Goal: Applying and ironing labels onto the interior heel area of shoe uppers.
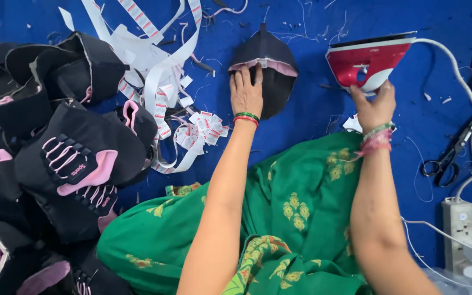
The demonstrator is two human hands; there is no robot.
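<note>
The left hand (pixel 246 92) lies flat, fingers spread, on a dark cap-shaped piece of cloth (pixel 271 82) with a pink lining band, near the far middle of the blue cloth-covered surface (pixel 312 125). Whether that surface is a floor or a low counter cannot be told. The left grip holds nothing; it only presses the piece down. The right hand (pixel 374 105) has its grip closed around the handle end of a red and white iron (pixel 368 63), which stands just beside the piece, to its right, apart from it.

To press well, my judgement is that the flat hand should keep the piece taut and smooth, fingers well back from where the iron's hot plate passes, and the white cord (pixel 465 93) kept off the cloth. The curved seam needs the iron's tip, not its full plate.

The piece looks like soft dark felt or fleece, rounded, pointed at the top. A heap of similar black and pink pieces (pixel 66 158), some with pink stripes, fills the left edge. Strips of white labels with red print (pixel 159 82) curl in a glossy tangle at the far left middle. Black scissors (pixel 446 158) lie near the right edge, with a pale power strip (pixel 459 224) below them. Thread scraps dot the blue cloth. A green garment with yellow motifs (pixel 290 218) covers the person's lap.
</note>
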